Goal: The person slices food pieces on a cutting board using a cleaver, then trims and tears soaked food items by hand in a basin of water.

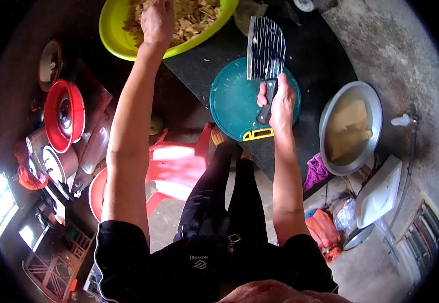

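Dark tabletop [320, 65] is spread from 11 round to 3 o'clock, with a concrete-looking wall or floor beyond it at 2 o'clock. On it, at 1 o'clock, a round teal cutting board [229, 103] with a yellow handle is laid. Above the board, a cleaver [266, 53] is held by its black handle in the right hand [284, 103], the fingers wrapped closely round; its streaked blade is pointed toward 12 o'clock, past the board's far rim. At 11 o'clock, the left hand [157, 22] is placed over pale chopped pieces [196, 17] in a yellow-green basin [110, 33]; its fingertips are cut off by the frame's edge, so whether anything is gripped cannot be told. At 3 o'clock, a yellowish piece [353, 118] is partly covered by cloudy liquid in a metal basin [377, 126]. Near 8 o'clock, a pink plastic chair [176, 174] is brightly lit.
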